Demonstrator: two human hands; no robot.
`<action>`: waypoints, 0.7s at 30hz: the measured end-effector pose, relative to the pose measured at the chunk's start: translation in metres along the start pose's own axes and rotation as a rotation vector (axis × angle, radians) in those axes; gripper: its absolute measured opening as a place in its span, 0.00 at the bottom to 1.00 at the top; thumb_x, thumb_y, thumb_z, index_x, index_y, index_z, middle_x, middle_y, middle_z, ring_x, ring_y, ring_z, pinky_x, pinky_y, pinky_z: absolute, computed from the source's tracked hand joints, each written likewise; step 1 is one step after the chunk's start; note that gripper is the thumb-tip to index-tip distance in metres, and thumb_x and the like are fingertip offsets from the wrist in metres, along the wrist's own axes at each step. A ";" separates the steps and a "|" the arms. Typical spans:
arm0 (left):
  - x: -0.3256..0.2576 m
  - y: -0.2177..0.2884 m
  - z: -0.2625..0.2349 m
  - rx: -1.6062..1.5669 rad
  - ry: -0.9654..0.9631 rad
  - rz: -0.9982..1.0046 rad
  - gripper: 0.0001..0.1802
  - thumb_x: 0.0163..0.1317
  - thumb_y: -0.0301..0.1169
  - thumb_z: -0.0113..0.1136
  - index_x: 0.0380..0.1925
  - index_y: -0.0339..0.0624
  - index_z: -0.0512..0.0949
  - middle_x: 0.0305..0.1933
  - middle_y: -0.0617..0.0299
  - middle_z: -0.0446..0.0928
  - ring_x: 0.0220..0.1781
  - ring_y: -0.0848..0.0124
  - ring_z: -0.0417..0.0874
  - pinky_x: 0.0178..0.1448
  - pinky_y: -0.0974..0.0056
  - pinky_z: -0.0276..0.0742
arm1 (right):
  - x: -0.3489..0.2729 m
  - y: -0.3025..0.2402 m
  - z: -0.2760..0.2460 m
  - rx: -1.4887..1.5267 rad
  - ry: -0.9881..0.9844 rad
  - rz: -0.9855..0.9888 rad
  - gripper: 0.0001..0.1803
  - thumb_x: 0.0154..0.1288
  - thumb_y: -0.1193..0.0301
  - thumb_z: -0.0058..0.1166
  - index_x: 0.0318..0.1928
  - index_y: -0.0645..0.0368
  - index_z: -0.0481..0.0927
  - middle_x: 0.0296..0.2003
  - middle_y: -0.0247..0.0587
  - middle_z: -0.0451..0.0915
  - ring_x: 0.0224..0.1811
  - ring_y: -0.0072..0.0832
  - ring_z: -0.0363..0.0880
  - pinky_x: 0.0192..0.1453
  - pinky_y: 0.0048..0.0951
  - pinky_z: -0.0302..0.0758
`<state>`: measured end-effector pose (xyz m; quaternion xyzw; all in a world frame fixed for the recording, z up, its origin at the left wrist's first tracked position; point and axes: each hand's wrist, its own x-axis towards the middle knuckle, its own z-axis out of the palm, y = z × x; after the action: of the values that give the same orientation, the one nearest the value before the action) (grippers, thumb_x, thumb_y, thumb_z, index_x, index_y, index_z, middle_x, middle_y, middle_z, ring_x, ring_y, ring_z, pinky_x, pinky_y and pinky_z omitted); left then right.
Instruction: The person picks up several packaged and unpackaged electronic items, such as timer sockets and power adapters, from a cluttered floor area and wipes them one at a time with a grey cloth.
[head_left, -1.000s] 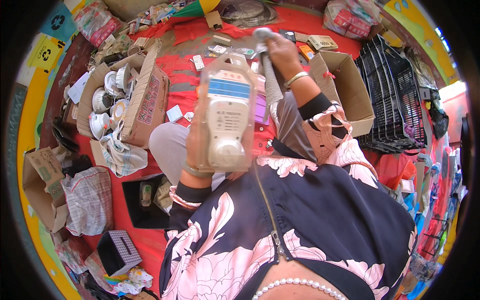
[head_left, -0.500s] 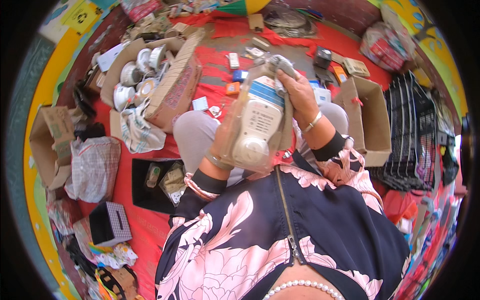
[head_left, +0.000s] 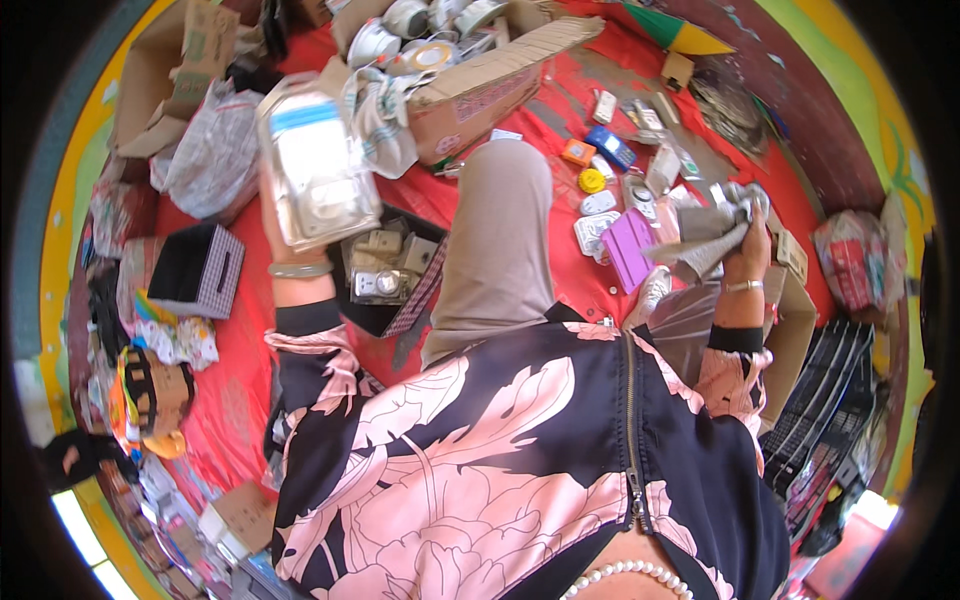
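Note:
Off to the left, a clear plastic blister pack (head_left: pixel 318 165) with a white plug-like device and a blue stripe is raised, tilted, in my left hand (head_left: pixel 272 222). The fingers go behind the pack and are mostly hidden. Just below and to its right sits a dark box with a checkered side (head_left: pixel 425 295), holding several packaged white devices (head_left: pixel 382 282). At the right, my right hand (head_left: pixel 752 250) is closed on a crumpled grey cloth (head_left: pixel 712 228), whose loose end hangs toward the purple box (head_left: pixel 627 250) on the red floor covering.
A large cardboard box (head_left: pixel 480 110) of white round fixtures stands ahead. Small boxes, a yellow round item (head_left: pixel 591 181) and a blue box (head_left: pixel 612 147) lie beyond my knee (head_left: pixel 495 230). A second checkered box (head_left: pixel 215 275) is at left; a black crate (head_left: pixel 820 400) is at right.
The blister pack has moved left, away from my lap, in my left hand. My right hand has come off it and swung right with the grey cloth. The whole view has turned leftward.

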<state>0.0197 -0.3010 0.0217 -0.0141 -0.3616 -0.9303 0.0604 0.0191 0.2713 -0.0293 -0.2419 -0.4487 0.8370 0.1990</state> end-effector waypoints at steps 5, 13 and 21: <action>-0.050 0.037 -0.144 0.187 0.278 0.131 0.25 0.69 0.49 0.41 0.56 0.43 0.67 0.53 0.56 0.74 0.51 0.61 0.77 0.54 0.54 0.75 | 0.015 0.038 -0.037 -0.045 -0.023 0.129 0.11 0.65 0.64 0.51 0.44 0.55 0.76 0.34 0.37 0.80 0.33 0.31 0.80 0.37 0.32 0.79; -0.071 -0.076 -0.250 0.098 0.885 -0.198 0.34 0.63 0.56 0.47 0.56 0.37 0.67 0.57 0.51 0.71 0.56 0.54 0.73 0.60 0.48 0.68 | 0.004 0.038 -0.025 -0.240 -0.062 0.214 0.12 0.64 0.63 0.53 0.43 0.56 0.77 0.34 0.37 0.80 0.29 0.28 0.79 0.33 0.29 0.78; -0.039 -0.077 -0.435 0.640 1.187 -0.480 0.29 0.65 0.52 0.43 0.57 0.42 0.68 0.61 0.51 0.67 0.58 0.48 0.72 0.56 0.38 0.68 | -0.002 0.039 -0.038 -0.244 -0.050 0.250 0.12 0.63 0.63 0.53 0.43 0.56 0.77 0.30 0.35 0.79 0.27 0.28 0.78 0.31 0.28 0.77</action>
<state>0.0569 -0.5341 -0.3538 0.5926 -0.5160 -0.6171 0.0417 0.0386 0.2753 -0.0799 -0.2972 -0.5183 0.8002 0.0513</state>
